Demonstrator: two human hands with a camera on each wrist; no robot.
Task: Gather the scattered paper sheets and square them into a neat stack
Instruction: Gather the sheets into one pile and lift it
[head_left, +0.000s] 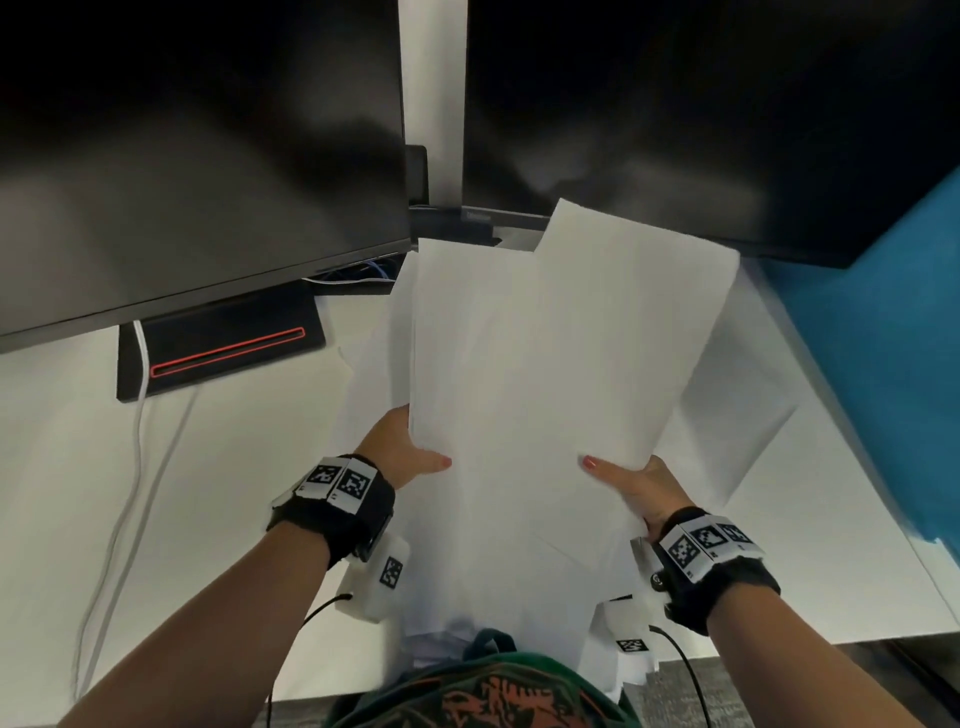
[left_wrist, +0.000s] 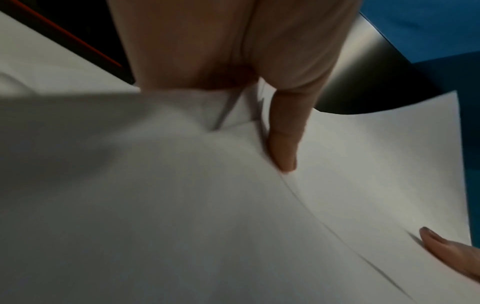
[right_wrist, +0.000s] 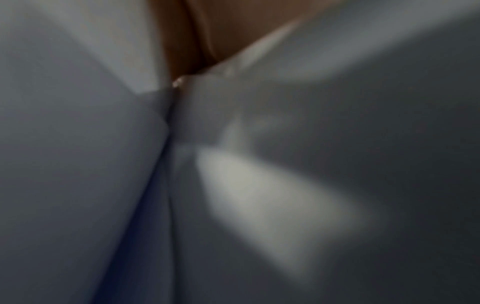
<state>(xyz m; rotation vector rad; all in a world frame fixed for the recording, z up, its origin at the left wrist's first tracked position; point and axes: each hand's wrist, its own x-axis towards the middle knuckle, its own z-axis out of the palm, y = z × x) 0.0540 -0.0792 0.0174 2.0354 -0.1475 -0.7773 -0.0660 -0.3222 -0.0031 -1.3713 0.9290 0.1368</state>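
Observation:
Both hands hold a fanned bundle of white paper sheets (head_left: 540, 364) lifted above the desk in the head view. My left hand (head_left: 410, 457) grips the bundle's left edge, thumb on top, fingers hidden beneath. My right hand (head_left: 631, 480) pinches the right edge the same way. The sheets are skewed, their corners sticking out at different angles. In the left wrist view my left hand (left_wrist: 281, 131) lays its thumb along overlapping sheets (left_wrist: 182, 205). The right wrist view shows only blurred paper (right_wrist: 259, 185) close to the lens.
Two dark monitors (head_left: 197, 156) hang over the back of the white desk (head_left: 67, 467). A black monitor base with a red line (head_left: 223, 348) and a white cable (head_left: 140, 415) lie to the left. A blue partition (head_left: 883, 338) stands at the right.

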